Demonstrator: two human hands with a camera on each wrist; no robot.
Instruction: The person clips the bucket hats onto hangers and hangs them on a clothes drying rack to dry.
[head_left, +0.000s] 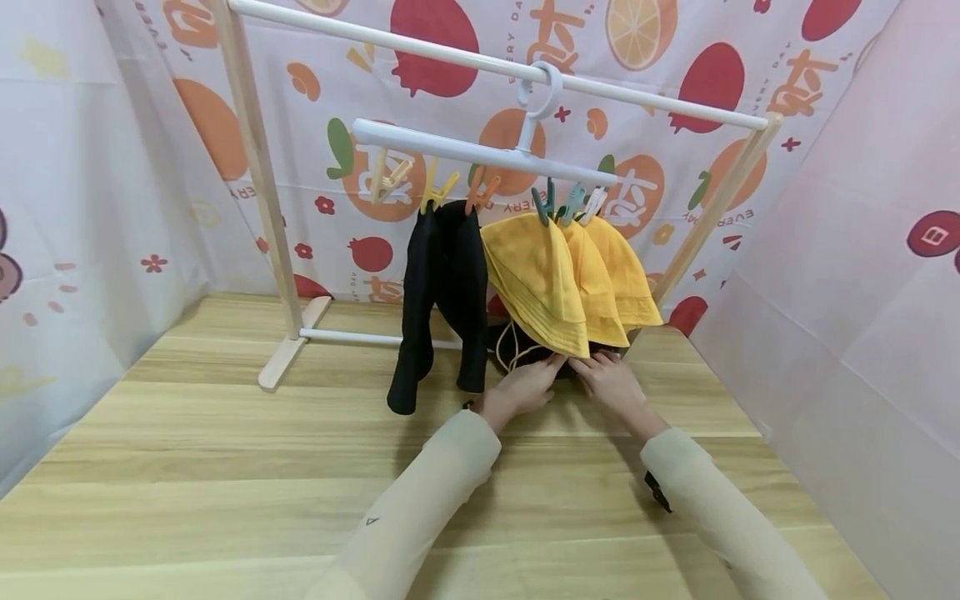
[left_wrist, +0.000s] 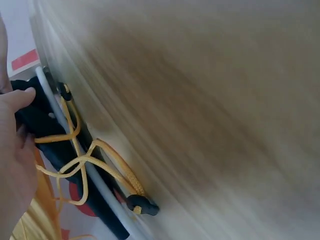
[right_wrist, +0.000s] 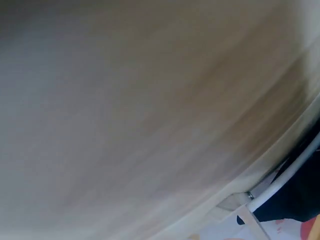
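Observation:
Both hands meet low under a yellow bucket hat (head_left: 536, 267), which hangs in folds from clips on a white hanger (head_left: 450, 146). My left hand (head_left: 525, 385) pinches a piece of black cloth (left_wrist: 37, 120) beneath the brim; its thumb (left_wrist: 22, 97) lies on the cloth in the left wrist view. Just to its right, my right hand (head_left: 611, 382) grips the black cloth with its fingertips partly hidden under the hat. Yellow cords (left_wrist: 87, 160) with dark toggles (left_wrist: 142, 205) dangle beside the left hand. Small black trousers (head_left: 446, 283) hang left of the hat.
The hanger hooks onto the top rail (head_left: 450, 54) of a wooden rack, whose left foot (head_left: 294, 343) stands on the wood-grain table (head_left: 225, 500). A white lower bar (head_left: 352, 337) runs behind the trousers. One beige clip (head_left: 390, 177) hangs unused. Printed cloth (head_left: 322, 225) backs the scene.

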